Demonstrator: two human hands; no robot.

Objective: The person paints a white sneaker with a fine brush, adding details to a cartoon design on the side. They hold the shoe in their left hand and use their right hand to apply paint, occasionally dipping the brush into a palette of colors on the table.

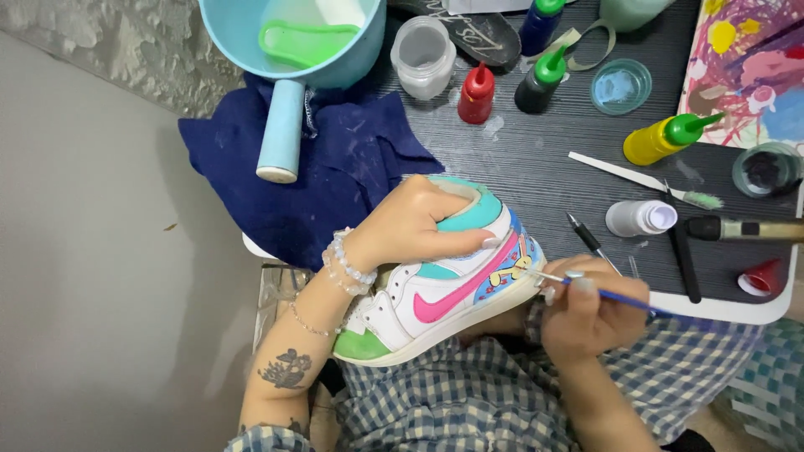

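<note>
Sneaker [435, 285] rests on my lap at the near edge of the tabletop [536, 159], my left hand [419, 222] clasping its padded heel collar, which seems light but soft, while my right hand [586, 314] pinches a thin brush [624, 297] against the side.

Surface: we see a dark table [536, 159], upper right.
On it: squeeze bottles [477, 94], navy cloth [335, 167], perhaps a toothbrush [645, 180].

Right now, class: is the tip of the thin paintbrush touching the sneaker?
Touching. The head view shows the paintbrush, held in the right hand, with its tip on the sneaker's painted heel panel; no gap shows.
</note>
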